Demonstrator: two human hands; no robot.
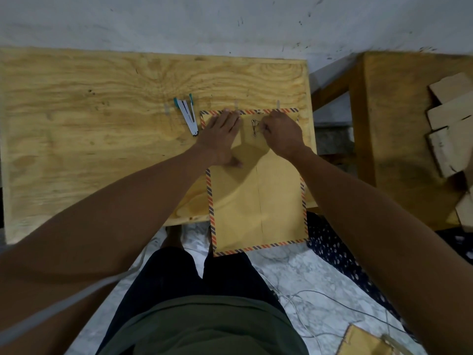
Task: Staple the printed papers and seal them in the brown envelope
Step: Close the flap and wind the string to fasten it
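Note:
A brown envelope (256,196) with a red-and-blue striped border lies flap-side up on the plywood table (102,124), its near end hanging over the table's front edge. My left hand (221,135) presses flat on the folded flap with straight fingers. My right hand (281,134) pinches the thin string at the envelope's string-and-button clasp (254,128). A white stapler (188,116) with teal ends lies open just left of the envelope. The printed papers are not visible.
A second wooden table (399,139) stands to the right with several cardboard pieces (450,119) stacked on it. Cables (320,301) trail over the marble floor below, and more cardboard (363,342) lies at the bottom right. A white wall runs behind the table.

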